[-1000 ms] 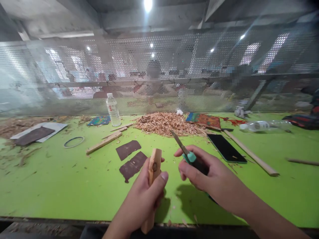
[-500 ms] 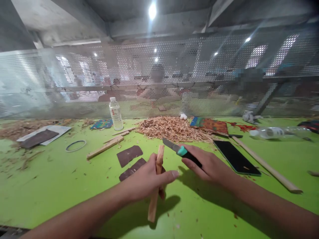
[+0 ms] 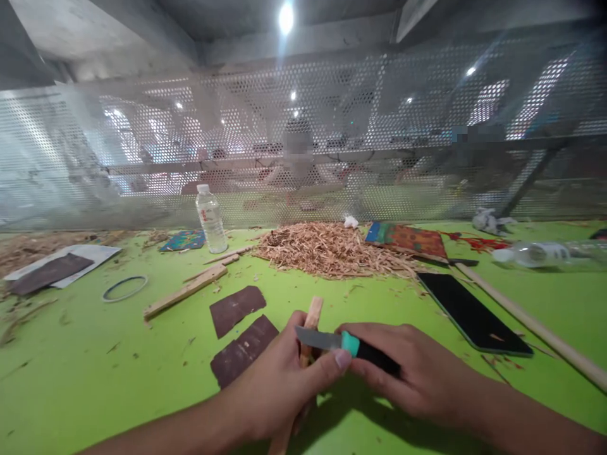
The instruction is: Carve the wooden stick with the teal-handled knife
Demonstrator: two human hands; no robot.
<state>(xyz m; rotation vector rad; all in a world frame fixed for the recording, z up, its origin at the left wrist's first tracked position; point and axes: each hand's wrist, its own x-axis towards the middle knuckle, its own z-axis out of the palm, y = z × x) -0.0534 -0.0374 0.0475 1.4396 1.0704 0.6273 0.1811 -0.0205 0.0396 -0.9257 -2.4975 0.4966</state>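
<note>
My left hand (image 3: 289,379) is closed around a narrow wooden stick (image 3: 314,311), whose upper end sticks out above the fingers and whose lower end points down towards me. In my right hand (image 3: 403,360) is a knife (image 3: 351,344) with a black and teal handle. Its grey blade lies across the stick just above my left thumb; whether the edge bites into the wood I cannot tell. My left thumb tip is at the knife's teal collar. Two pieces of brown sandpaper (image 3: 244,347) lie just left of my left hand.
A heap of wood shavings (image 3: 322,249) lies ahead on the green table (image 3: 95,392). A water bottle (image 3: 212,221) stands left of it, near a carved wooden piece (image 3: 187,291). Rightward are a black phone (image 3: 474,313), a wooden rod (image 3: 531,325) and a lying bottle (image 3: 545,254). Behind runs a perforated screen (image 3: 256,126).
The knife has come down and left, from beside the stick's top to across it. My hands are closer together and lower in view. The camera view has shifted slightly.
</note>
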